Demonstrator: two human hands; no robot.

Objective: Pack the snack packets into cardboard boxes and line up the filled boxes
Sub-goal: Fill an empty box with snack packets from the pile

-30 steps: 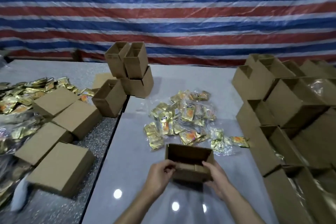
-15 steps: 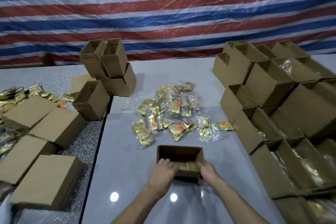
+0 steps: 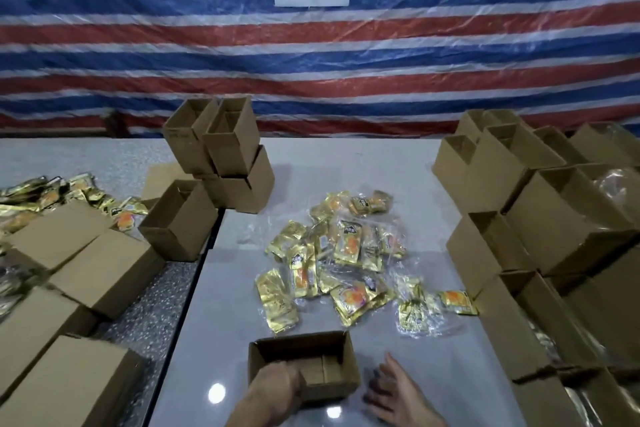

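An open empty cardboard box [image 3: 304, 348] stands on the white table [image 3: 398, 177] near the front edge. My left hand [image 3: 275, 386] grips its near left wall, with fingers curled into the box. Just right of the box, my right hand [image 3: 391, 392] hovers with its fingers spread, holding nothing and apart from the cardboard. A loose heap of gold and orange snack packets [image 3: 343, 253] in clear wrapping lies on the table beyond the box.
Several open boxes [image 3: 540, 218], some holding packets, fill the table's right side. A stack of empty boxes [image 3: 221, 156] stands at the back left. On the grey left table [image 3: 156, 305] lie closed boxes [image 3: 104, 263] and more packets [image 3: 52, 191].
My right hand has let go of the box's right side and moved off to the right. The left hand still holds the box. The view has tilted up and left.
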